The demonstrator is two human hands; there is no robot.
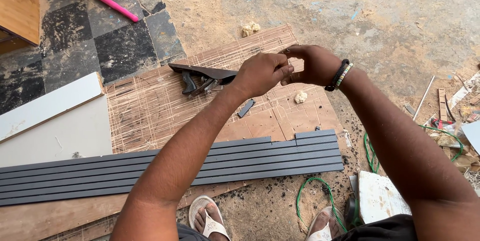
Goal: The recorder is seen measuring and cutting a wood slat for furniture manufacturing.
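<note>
My left hand [262, 73] is closed on one end of a dark hand plane [200, 77], held above a scored plywood board [150, 106] with its long flat sole facing up and pointing left. My right hand [312, 63], with bead bracelets on its wrist, is curled against the left hand's fingertips at the same end of the plane. What its fingers pinch is hidden. Below my forearms lies a long dark grey fluted panel [225, 161]. A small dark grey off-cut [246, 107] rests on the board under my left wrist.
White boards [55, 121] lie at the left, and a pink-handled broom [107, 2] at the top left. A green wire [320, 186] loops on the sandy floor by my sandalled feet [207, 218]. Wood scraps [450, 106] litter the right. A white slab [380, 196] sits at the lower right.
</note>
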